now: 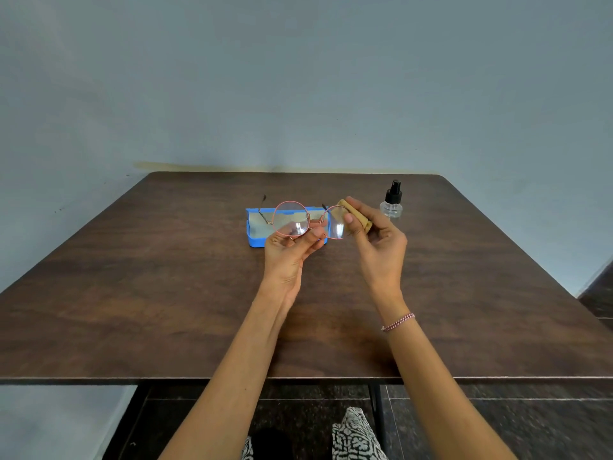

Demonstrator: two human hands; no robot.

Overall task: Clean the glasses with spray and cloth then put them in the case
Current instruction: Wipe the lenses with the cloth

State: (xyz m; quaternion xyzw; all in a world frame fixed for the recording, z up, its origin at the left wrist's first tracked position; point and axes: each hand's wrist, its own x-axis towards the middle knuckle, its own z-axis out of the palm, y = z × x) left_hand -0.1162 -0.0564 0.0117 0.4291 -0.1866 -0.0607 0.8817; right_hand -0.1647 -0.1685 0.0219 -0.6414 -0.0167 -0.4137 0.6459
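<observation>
- Glasses (306,222) are being pinched near the bridge by the left hand (288,257), above the open blue case (255,241).
- The right hand (378,240) is pinching the tan cloth (351,212) against one lens.
- The spray bottle (392,200) is standing nearby.

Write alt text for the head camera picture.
The left hand holds round glasses while the right hand pinches a tan cloth over one lens. Behind them on the brown table: an open blue case and a spray bottle.

One each: glasses (291,221), cloth (345,206), case (256,240), bottle (392,202).
</observation>
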